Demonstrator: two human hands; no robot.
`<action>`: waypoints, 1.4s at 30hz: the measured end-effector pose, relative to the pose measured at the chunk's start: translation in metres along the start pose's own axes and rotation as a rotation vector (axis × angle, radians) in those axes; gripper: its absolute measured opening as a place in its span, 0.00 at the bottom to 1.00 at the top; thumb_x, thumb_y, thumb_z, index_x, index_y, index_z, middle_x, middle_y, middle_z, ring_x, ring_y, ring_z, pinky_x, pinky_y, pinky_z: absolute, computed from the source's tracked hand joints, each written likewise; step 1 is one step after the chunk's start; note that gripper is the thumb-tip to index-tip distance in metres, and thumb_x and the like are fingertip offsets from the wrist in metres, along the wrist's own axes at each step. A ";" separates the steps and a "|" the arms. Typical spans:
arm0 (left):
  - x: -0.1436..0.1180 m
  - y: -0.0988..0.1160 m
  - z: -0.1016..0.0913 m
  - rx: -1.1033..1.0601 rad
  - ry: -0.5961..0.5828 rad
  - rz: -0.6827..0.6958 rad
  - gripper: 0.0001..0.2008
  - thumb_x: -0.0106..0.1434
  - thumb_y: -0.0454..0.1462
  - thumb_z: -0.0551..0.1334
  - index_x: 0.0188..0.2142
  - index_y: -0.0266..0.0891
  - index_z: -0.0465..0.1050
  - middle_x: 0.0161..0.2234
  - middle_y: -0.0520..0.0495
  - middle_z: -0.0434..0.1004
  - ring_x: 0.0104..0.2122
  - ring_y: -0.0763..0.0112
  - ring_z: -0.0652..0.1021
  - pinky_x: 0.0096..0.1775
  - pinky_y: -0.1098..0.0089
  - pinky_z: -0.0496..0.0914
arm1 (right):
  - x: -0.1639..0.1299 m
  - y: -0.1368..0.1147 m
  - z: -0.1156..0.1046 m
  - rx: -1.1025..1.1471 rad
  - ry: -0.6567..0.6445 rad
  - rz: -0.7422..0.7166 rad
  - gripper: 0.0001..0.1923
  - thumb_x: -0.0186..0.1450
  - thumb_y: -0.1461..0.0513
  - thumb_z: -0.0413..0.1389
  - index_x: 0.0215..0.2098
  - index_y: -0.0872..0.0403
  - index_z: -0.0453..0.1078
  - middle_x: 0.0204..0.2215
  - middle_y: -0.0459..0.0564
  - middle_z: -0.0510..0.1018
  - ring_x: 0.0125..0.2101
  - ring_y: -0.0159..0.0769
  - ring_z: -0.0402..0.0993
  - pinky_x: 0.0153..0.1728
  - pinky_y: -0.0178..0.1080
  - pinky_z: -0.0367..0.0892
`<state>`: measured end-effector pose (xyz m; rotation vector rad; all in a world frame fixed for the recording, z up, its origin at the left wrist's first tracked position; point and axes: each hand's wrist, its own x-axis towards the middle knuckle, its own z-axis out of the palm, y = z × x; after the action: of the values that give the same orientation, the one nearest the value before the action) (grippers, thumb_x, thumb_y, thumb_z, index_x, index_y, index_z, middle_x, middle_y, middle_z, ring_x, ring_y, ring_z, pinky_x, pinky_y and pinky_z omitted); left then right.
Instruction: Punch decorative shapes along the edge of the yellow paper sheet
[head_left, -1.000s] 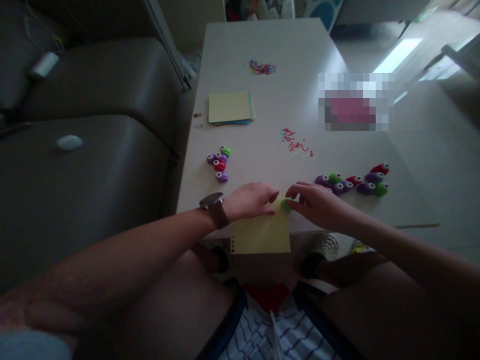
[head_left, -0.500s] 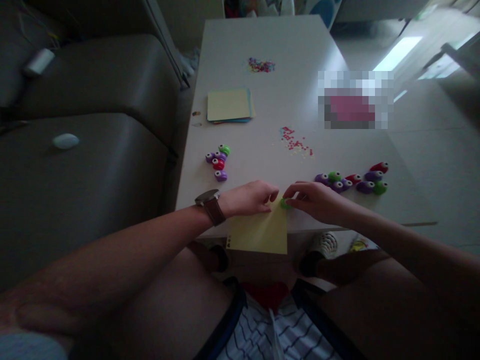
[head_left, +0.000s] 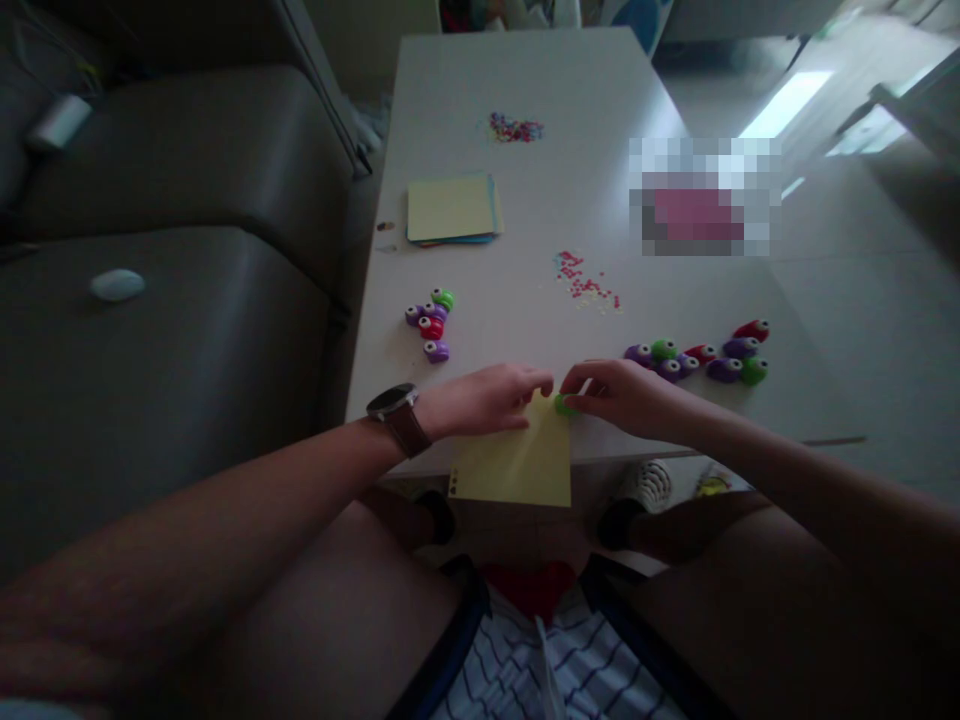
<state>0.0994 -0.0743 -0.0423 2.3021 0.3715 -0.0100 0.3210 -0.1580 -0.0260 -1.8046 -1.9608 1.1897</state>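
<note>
Two hands needed: right hand (head_left: 626, 393) pinching green piece (head_left: 561, 405) at far-right corner of yellow sheet (head_left: 517, 468), left hand (head_left: 487, 398), loosely parted, apparently empty, should press sheet flat.

Yellow sheet (head_left: 517, 468), green piece (head_left: 561, 404) at edge

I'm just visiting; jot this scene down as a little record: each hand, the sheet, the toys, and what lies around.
Left hand: fingers curled, at the yellow sheet
Right hand: fingertips at a small green piece; grip unclear
Yellow sheet: overhangs the near edge of the table
Toys with eyes: left group, right group
Farther off: paper stack, red bits
Left wrist: watch
</note>
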 end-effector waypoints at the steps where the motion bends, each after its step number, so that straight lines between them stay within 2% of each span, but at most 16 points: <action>1: -0.001 0.001 0.000 0.009 0.004 0.004 0.19 0.61 0.28 0.65 0.51 0.38 0.69 0.41 0.48 0.73 0.38 0.68 0.74 0.40 0.70 0.66 | 0.000 0.001 0.000 0.001 -0.005 0.009 0.05 0.66 0.62 0.57 0.37 0.53 0.76 0.29 0.48 0.81 0.29 0.34 0.76 0.31 0.35 0.68; 7: -0.005 0.002 0.002 0.068 -0.007 0.010 0.26 0.64 0.30 0.66 0.60 0.40 0.65 0.47 0.44 0.73 0.44 0.64 0.75 0.46 0.67 0.68 | 0.003 0.003 -0.003 -0.006 -0.046 0.044 0.06 0.67 0.60 0.58 0.39 0.52 0.76 0.29 0.48 0.81 0.29 0.35 0.76 0.30 0.35 0.67; 15: -0.009 -0.003 0.004 0.206 -0.032 0.062 0.29 0.68 0.33 0.64 0.66 0.49 0.61 0.47 0.45 0.71 0.44 0.64 0.75 0.47 0.67 0.67 | 0.005 0.001 -0.007 -0.027 -0.082 0.062 0.06 0.67 0.60 0.58 0.37 0.53 0.76 0.30 0.50 0.81 0.29 0.36 0.76 0.27 0.36 0.65; 23: -0.007 0.000 0.006 0.233 -0.060 0.057 0.23 0.68 0.31 0.62 0.61 0.47 0.70 0.45 0.46 0.70 0.41 0.66 0.74 0.45 0.69 0.67 | 0.020 -0.004 -0.008 -0.040 -0.094 0.133 0.03 0.61 0.63 0.63 0.31 0.55 0.74 0.26 0.49 0.79 0.27 0.35 0.72 0.26 0.36 0.63; 31: -0.005 0.000 0.012 0.265 -0.055 0.048 0.18 0.69 0.30 0.58 0.56 0.43 0.73 0.40 0.45 0.71 0.37 0.67 0.72 0.41 0.68 0.67 | 0.033 -0.011 -0.011 -0.178 -0.131 0.160 0.04 0.57 0.65 0.63 0.32 0.55 0.76 0.29 0.49 0.80 0.28 0.33 0.72 0.25 0.34 0.60; 35: -0.006 -0.001 0.013 0.278 -0.035 0.030 0.23 0.68 0.32 0.60 0.62 0.47 0.69 0.44 0.45 0.71 0.38 0.67 0.73 0.43 0.67 0.68 | 0.035 -0.007 -0.012 -0.096 -0.175 0.207 0.07 0.57 0.67 0.64 0.35 0.56 0.76 0.30 0.50 0.81 0.27 0.32 0.73 0.26 0.33 0.62; 37: -0.007 0.001 0.012 0.275 -0.023 0.016 0.28 0.68 0.32 0.62 0.65 0.50 0.65 0.44 0.46 0.71 0.38 0.67 0.74 0.43 0.67 0.69 | 0.033 -0.002 -0.014 -0.060 -0.187 0.172 0.08 0.58 0.66 0.64 0.37 0.57 0.76 0.32 0.50 0.82 0.28 0.32 0.75 0.27 0.33 0.63; 40: -0.008 0.005 0.008 0.251 -0.029 -0.006 0.35 0.66 0.33 0.65 0.69 0.52 0.57 0.45 0.47 0.71 0.37 0.67 0.74 0.43 0.68 0.70 | 0.024 0.005 -0.020 -0.101 -0.124 0.073 0.08 0.60 0.64 0.63 0.40 0.56 0.76 0.35 0.51 0.83 0.31 0.34 0.76 0.30 0.34 0.65; 42: -0.009 0.006 0.005 0.218 -0.036 -0.020 0.37 0.65 0.32 0.65 0.70 0.50 0.56 0.45 0.47 0.72 0.37 0.68 0.75 0.42 0.68 0.70 | 0.016 0.006 -0.023 -0.153 -0.055 0.046 0.09 0.62 0.64 0.62 0.41 0.55 0.77 0.36 0.51 0.83 0.32 0.34 0.76 0.31 0.35 0.66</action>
<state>0.0931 -0.0846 -0.0405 2.5093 0.3917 -0.1071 0.3372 -0.1350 -0.0209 -1.9194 -2.1041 1.1425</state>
